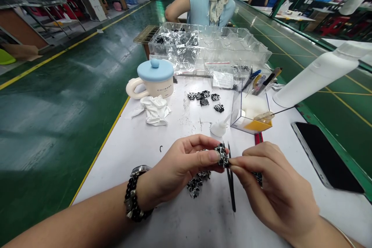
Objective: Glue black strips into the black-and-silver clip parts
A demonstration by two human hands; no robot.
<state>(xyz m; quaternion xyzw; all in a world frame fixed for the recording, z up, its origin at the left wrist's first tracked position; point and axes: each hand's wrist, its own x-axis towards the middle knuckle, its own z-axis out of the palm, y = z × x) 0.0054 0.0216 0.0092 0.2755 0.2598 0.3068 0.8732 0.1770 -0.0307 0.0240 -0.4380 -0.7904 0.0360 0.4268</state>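
Note:
Between thumb and fingers, my left hand [186, 161] holds a small black-and-silver part [221, 155] above the white table. The fingertips of my right hand [276, 182] are pinched together at that part's right edge. Whatever tiny piece they may grip is hidden. Black tweezers [231, 192] lie on the table beneath, between both hands. A pile of small black-and-silver pieces [195, 186] sits under my left hand, partly covered by it. More dark pieces [257, 178] show behind my right hand. Farther back lie several similar parts [204, 95], loosely grouped.
A lidded mug [158, 83] and crumpled white tissue [155, 110] stand at left. A small dropper bottle [219, 128], clear pen box [251, 112], white bottle [316, 71] and phone [327, 155] are at right. Clear trays [232, 48] line the back; a person [200, 4] sits beyond.

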